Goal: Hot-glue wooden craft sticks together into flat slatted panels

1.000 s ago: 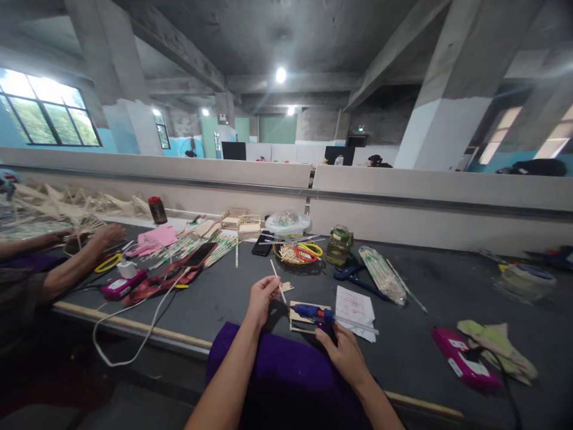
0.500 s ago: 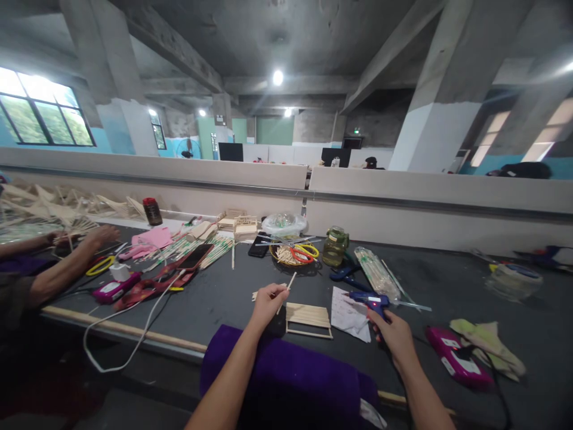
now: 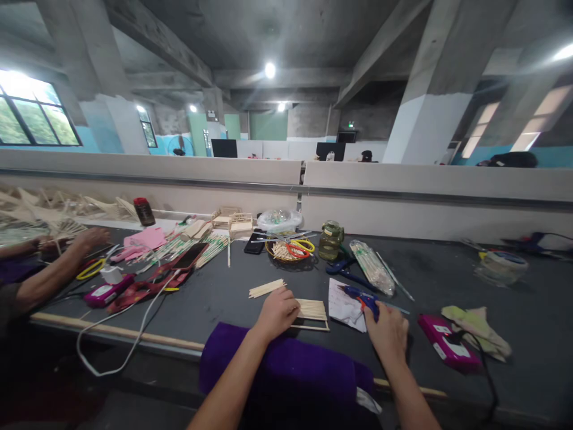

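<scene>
Where a person works at a long dark table [image 3: 219, 304], a purple cloth [image 3: 286, 367] bulges along the near edge. Farther back I see a basket [image 3: 280, 259] of short sticks with yellow-handled scissors [image 3: 304, 245] on it. A creased sheet of paper [image 3: 342, 313] lies on the tabletop, and just left of it sits a slatted wooden panel [image 3: 314, 310], near the cloth. The left hand [image 3: 278, 313] bends over the panel's left end; its fingertips are hidden, so I can't tell whether it grips anything. The right hand [image 3: 388, 331] is wrapped around the handle of a blue glue gun [image 3: 357, 293], its nozzle over the paper. Loose sticks [image 3: 266, 289] lie bunched just beyond the left hand.
</scene>
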Tool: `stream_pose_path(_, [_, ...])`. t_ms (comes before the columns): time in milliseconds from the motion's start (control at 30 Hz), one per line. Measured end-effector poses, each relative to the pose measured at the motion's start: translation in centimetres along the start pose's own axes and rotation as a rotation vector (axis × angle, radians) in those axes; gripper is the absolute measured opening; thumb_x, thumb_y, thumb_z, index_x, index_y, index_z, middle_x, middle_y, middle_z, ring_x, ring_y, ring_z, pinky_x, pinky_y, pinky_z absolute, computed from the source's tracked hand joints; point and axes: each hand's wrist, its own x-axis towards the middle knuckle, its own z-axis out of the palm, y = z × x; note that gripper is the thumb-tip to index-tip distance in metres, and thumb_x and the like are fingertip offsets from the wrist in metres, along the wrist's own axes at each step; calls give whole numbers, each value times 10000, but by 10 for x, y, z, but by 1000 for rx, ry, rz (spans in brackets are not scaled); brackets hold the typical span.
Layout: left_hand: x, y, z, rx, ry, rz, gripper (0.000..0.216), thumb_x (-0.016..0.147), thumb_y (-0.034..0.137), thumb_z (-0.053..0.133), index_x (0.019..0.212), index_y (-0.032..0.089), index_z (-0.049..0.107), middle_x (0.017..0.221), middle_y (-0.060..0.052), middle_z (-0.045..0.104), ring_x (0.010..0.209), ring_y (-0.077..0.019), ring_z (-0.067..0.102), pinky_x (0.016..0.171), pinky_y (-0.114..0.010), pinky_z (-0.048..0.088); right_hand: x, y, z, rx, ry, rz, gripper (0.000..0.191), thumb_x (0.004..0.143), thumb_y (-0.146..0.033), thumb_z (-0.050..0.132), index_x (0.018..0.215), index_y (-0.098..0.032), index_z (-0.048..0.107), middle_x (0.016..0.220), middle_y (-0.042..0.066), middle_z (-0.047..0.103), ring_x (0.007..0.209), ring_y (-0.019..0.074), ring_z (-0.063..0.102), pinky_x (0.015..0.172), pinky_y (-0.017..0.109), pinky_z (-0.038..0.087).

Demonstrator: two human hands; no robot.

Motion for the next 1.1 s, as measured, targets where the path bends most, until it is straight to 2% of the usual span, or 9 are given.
stream_pose_path(100, [0,4,1,40,-35,53,171,885,218,526,759,201,640,750,-38,579,792,-170,488,694,-295,344,-14,-9,-4,39,174,-177,408,863,-351,475,1148,-113,642,1076,189,599,999,312,520,872,417,404])
stream_pose_path(167, [0,7,0,40,-54,75,169,879,206,532,741,198,630,750,-35,576,794,-167,483,689,-296,337,-25,-19,-7,142,210,-347,333,891,-312,458,1107,-140,644,997,139,622,956,270,536,852,377,415])
stream_pose_path(267, [0,9,-2,29,-76,91,157,871,201,543,738,194,625,760,-33,575,791,-164,475,684,-295,333,-46,-39,-15,288,158,-576,237,929,-273,452,1036,-188,645,909,72,638,885,207,556,817,318,413])
stream_pose_path(367, [0,10,-1,31,-88,92,152,870,207,548,743,196,631,749,-33,571,787,-166,469,678,-300,325,-64,-60,-25,294,45,-729,186,938,-254,473,975,-222,653,819,31,605,811,180,534,752,292,387])
stream_pose_path(500, [0,11,0,34,-106,86,182,883,227,531,740,196,638,731,-41,566,775,-170,466,665,-307,317,-73,-89,-39,231,-21,-802,162,927,-218,492,939,-232,653,850,34,575,833,185,494,758,306,350])
stream_pose_path(633, [1,12,-1,20,-126,76,211,883,236,526,716,202,651,719,-46,561,760,-173,464,660,-314,321,-70,-110,-42,118,-46,-847,116,899,-213,537,832,-217,632,867,39,559,846,194,460,755,324,313])
stream_pose_path(900, [1,12,-1,-86,-129,54,191,866,250,558,739,219,698,749,-44,570,781,-176,473,695,-313,346,-66,-115,-33,34,-48,-907,105,897,-215,542,826,-208,619,857,42,554,848,197,438,735,333,275])
stream_pose_path(1000, [2,11,-5,-173,-68,-1,157,844,327,610,791,219,711,842,-44,585,849,-183,491,770,-315,376,-66,-114,-33,18,-63,-914,87,885,-211,556,823,-206,616,870,45,555,860,203,435,738,338,273])
stream_pose_path(1100, [3,3,-10,-285,101,-163,208,877,354,562,921,213,709,919,-54,595,927,-192,506,847,-331,394,-65,-112,-31,-11,-65,-913,87,878,-198,560,809,-201,613,881,50,558,866,204,432,753,341,278])
